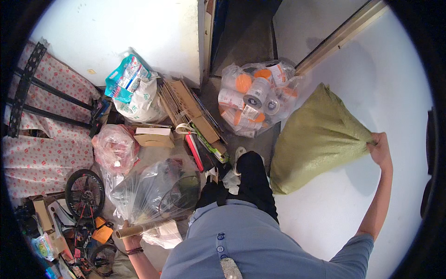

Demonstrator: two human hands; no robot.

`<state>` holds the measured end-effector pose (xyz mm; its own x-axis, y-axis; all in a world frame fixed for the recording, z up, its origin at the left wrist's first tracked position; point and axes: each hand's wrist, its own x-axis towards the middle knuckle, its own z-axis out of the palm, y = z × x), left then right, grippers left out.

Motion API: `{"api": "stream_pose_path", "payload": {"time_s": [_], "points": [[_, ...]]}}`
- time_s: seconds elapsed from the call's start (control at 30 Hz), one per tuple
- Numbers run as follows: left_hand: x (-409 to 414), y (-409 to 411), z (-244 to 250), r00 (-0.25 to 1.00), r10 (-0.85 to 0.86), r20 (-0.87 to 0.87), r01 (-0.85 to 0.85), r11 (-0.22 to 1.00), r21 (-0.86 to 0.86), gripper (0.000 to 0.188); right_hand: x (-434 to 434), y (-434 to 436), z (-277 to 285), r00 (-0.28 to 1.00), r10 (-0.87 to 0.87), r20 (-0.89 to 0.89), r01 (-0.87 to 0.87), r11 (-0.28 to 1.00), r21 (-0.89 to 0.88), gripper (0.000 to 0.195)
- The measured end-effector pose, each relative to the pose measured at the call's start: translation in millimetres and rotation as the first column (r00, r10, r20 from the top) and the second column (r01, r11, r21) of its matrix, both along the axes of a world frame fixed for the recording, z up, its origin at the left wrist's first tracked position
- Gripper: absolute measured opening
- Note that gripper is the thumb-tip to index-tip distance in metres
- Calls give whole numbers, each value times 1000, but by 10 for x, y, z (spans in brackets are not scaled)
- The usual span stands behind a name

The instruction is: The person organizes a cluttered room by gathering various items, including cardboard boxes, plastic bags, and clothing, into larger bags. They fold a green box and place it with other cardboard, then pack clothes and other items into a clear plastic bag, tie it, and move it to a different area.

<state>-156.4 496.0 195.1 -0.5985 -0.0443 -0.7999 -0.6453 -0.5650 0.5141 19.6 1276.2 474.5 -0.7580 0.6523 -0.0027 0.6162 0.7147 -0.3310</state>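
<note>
At the right, my right hand (379, 148) is closed on the gathered corner of a green woven sack (313, 143), which spreads out beside the white wall. My left hand (131, 240), low at the left, grips a cardboard tube (139, 229) with clear plastic film around it. A large clear plastic bag (153, 191) lies just above this hand, with dark things inside. Beyond my feet stands a clear bag of cans (259, 99) with orange lids, touching or close to the sack. The fingers of my left hand are partly hidden by the tube.
Flattened cardboard (188, 108) leans in a bundle ahead, beside a white sack (139, 104) with a teal package (127, 78) on it. A pink plastic bag (116, 150) and a small carton (154, 136) lie nearby. A bicycle (85, 209) and clutter fill the lower left. A doorway opens ahead.
</note>
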Motion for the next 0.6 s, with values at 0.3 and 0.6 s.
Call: {"api": "stream_pose_path", "payload": {"time_s": [0.3,0.6], "points": [[304,347,391,983,13,-183,-12,1000,6,28,-1335,853,931,966,231,-118,-205,959,196,14],[133,1433,1224,985,-23,-170,-83,804,-589,33,-3436,2316,1125,813,438,-385,-298,879,371,6]]}}
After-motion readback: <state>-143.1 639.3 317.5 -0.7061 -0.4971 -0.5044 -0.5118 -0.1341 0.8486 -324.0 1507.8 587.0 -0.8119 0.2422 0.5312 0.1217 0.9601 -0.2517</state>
